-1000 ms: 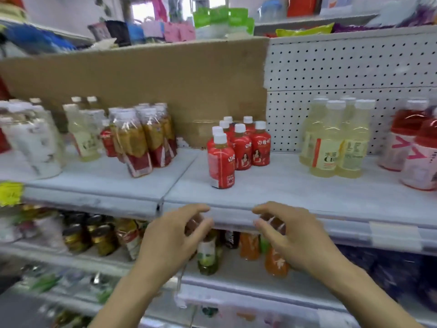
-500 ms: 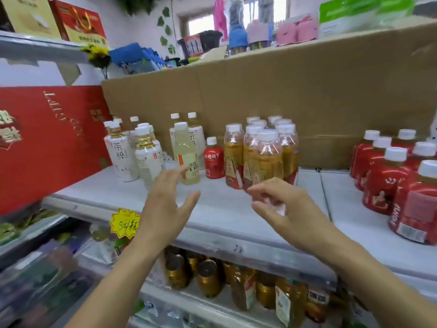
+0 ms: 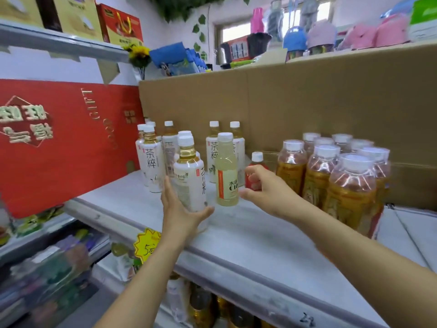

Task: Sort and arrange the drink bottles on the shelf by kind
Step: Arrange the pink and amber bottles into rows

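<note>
Left hand (image 3: 182,215) grips a white-label tea bottle (image 3: 190,178) of amber liquid on the shelf (image 3: 248,245). Right hand (image 3: 268,189), half-curled, sits between the pale yellow bottle (image 3: 226,171) and the small red bottle (image 3: 257,162); I cannot tell whether it holds either.

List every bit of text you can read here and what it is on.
"茶粹": white-labelled tea bottles at the back left.
"水溶 C1…": pale yellow drink bottle, rest turned away.
"5…": yellow starburst price tag on the grey shelf edge.
Unreadable: upside-down gold lettering on the big red box; blurred labels of the amber bottles; label of the small red bottle, behind the right hand.
</note>
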Motion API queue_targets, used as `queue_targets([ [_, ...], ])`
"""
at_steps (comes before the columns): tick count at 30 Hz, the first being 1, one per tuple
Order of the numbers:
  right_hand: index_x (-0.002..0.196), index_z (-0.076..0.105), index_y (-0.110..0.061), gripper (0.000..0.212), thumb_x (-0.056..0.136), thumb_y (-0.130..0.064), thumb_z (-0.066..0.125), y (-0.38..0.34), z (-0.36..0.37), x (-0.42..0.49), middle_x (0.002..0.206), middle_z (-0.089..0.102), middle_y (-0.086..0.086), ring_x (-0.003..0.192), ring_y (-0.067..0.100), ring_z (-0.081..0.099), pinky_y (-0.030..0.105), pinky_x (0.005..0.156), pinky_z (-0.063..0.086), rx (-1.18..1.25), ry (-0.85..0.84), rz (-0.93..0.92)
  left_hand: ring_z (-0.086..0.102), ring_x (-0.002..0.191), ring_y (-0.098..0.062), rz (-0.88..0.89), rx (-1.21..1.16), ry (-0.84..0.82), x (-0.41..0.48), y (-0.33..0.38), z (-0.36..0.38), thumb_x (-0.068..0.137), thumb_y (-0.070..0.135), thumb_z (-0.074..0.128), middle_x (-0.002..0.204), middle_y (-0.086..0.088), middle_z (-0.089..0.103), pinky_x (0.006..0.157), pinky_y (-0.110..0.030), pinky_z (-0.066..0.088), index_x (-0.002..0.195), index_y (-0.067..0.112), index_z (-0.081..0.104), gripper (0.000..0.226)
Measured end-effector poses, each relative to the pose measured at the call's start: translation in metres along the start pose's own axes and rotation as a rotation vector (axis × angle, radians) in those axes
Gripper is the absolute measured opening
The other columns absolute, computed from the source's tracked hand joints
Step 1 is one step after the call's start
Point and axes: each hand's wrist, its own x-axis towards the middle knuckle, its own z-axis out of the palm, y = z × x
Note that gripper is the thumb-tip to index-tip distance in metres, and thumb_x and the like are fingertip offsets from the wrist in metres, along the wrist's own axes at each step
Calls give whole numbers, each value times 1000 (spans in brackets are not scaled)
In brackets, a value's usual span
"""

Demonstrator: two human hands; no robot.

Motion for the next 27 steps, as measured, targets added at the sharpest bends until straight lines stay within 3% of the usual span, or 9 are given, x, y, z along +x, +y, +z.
queue_targets([
  [2, 145, 36, -20, 62, 92, -22, 69, 4, 11, 17, 131, 53, -6, 118, 10, 51, 27, 96, 47, 75, -7, 31, 18, 150, -20, 12, -11, -40, 11, -10, 1, 58, 36, 95, 164, -2, 14, 123, -41, 20, 158, 29, -4, 142],
  [5, 149, 28, -21, 71, 91, -21, 69, 4, 26, 44, 145, 48, -2, 133, 17, 47, 41, 107, 43, 207, 31, 83, 42, 139, -14, 57, -109, -141, 29, -23, -3, 48, 45, 94, 153, 6, 38, 115, -45, 38, 154, 41, 12, 134],
  [9, 152, 21, -19, 82, 88, -23, 73, -1, 43, 79, 146, 48, -1, 130, 15, 48, 43, 106, 42, 275, 157, 110, 54, 126, -6, 83, -190, -315, 57, -37, -9, 54, 30, 95, 139, 12, 53, 108, -40, 46, 151, 39, 21, 123],
  [11, 154, 18, -18, 87, 87, -22, 74, -4, 52, 92, 142, 50, -2, 130, 18, 49, 42, 107, 41, 329, 195, 137, 55, 125, -6, 86, -204, -395, 71, -43, -11, 56, 29, 95, 138, 13, 54, 106, -37, 47, 151, 39, 22, 120],
  [15, 147, 29, -15, 79, 85, -26, 76, -4, 69, 103, 119, 52, -10, 118, 12, 52, 28, 92, 38, 359, 234, 175, 57, 123, -3, 99, -232, -526, 94, -53, -10, 56, 23, 94, 135, 15, 57, 105, -33, 48, 149, 40, 24, 118],
  [18, 141, 37, -21, 69, 85, -29, 76, -7, 72, 96, 114, 54, -13, 109, 8, 53, 29, 91, 40, 315, 268, 200, 53, 126, -4, 111, -246, -569, 110, -58, -8, 56, 25, 95, 138, 16, 54, 100, -25, 46, 147, 43, 26, 116],
  [21, 133, 43, -27, 61, 83, -30, 78, -8, 67, 77, 112, 59, -19, 107, 6, 58, 37, 99, 48, 281, 283, 203, 53, 125, -7, 118, -263, -576, 122, -58, -2, 58, 23, 95, 138, 14, 54, 94, -22, 44, 146, 40, 28, 112],
  [24, 132, 41, -33, 63, 81, -32, 78, -12, 60, 49, 116, 60, -17, 109, 6, 59, 40, 96, 51, 241, 290, 229, 52, 126, -10, 134, -245, -554, 134, -59, 7, 58, 22, 96, 138, 10, 53, 97, -25, 43, 146, 33, 29, 111],
  [27, 124, 45, -33, 56, 80, -29, 79, -16, 52, 18, 112, 62, -13, 102, 5, 63, 32, 86, 54, 195, 343, 239, 40, 138, -19, 109, -207, -484, 140, -57, 13, 58, 28, 96, 149, 4, 41, 113, -39, 36, 149, 34, 19, 119],
])
